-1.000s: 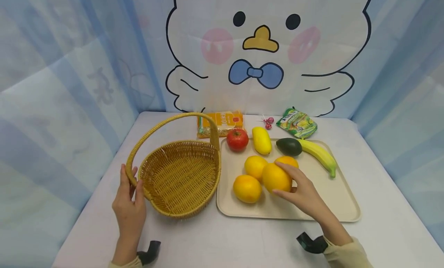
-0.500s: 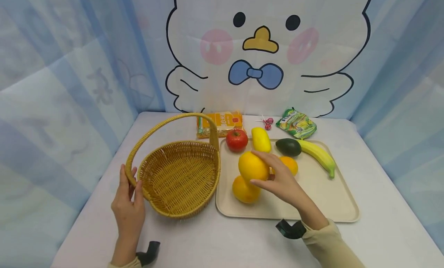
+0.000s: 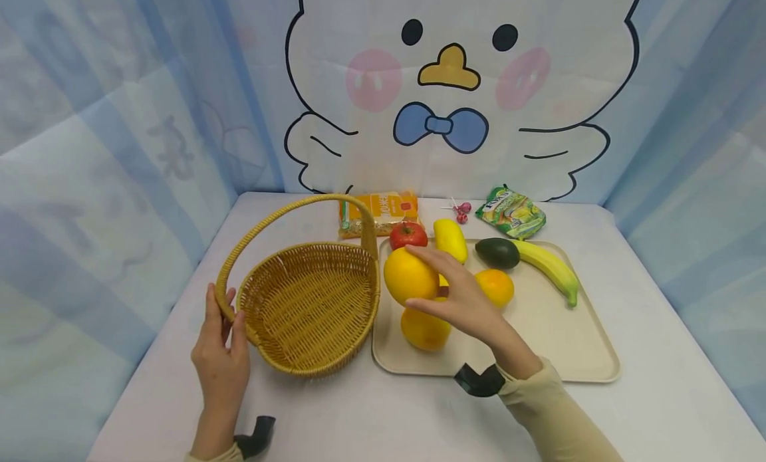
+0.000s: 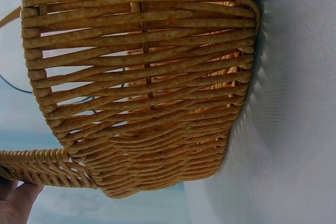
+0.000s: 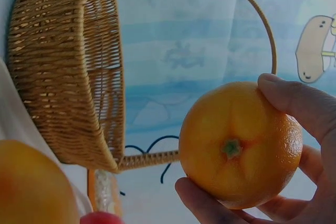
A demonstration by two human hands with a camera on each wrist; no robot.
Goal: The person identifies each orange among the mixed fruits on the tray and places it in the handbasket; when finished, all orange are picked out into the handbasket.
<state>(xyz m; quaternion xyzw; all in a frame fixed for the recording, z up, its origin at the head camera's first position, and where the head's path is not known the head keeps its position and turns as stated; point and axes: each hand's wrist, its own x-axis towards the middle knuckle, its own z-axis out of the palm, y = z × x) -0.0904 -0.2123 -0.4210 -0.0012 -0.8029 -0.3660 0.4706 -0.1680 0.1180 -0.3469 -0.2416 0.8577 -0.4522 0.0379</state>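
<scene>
My right hand (image 3: pixel 457 296) grips an orange (image 3: pixel 410 276) between thumb and fingers, held above the left part of the beige tray (image 3: pixel 550 342). In the right wrist view the orange (image 5: pixel 239 145) shows a green stem end, with the thumb (image 5: pixel 294 98) along one side. My left hand (image 3: pixel 223 365) holds the near-left foot of the arched handle on a wicker basket (image 3: pixel 311 302); nothing lies inside the basket. In the left wrist view the woven basket wall (image 4: pixel 147 77) fills the picture, and fingertips (image 4: pixel 23 198) touch the handle.
On the tray lie another orange (image 3: pixel 425 329), an orange (image 3: pixel 495 287), a partly hidden yellow fruit, a red apple (image 3: pixel 409 236), a mango (image 3: pixel 450 239), an avocado (image 3: pixel 498 253) and a banana (image 3: pixel 550 269). Behind are an orange packet (image 3: pixel 383 213), lollipops (image 3: pixel 462 213) and a green bag (image 3: pixel 511 213).
My right hand has lifted the orange off the fruit group and carried it left toward the basket. The left hand and the basket have stayed in place.
</scene>
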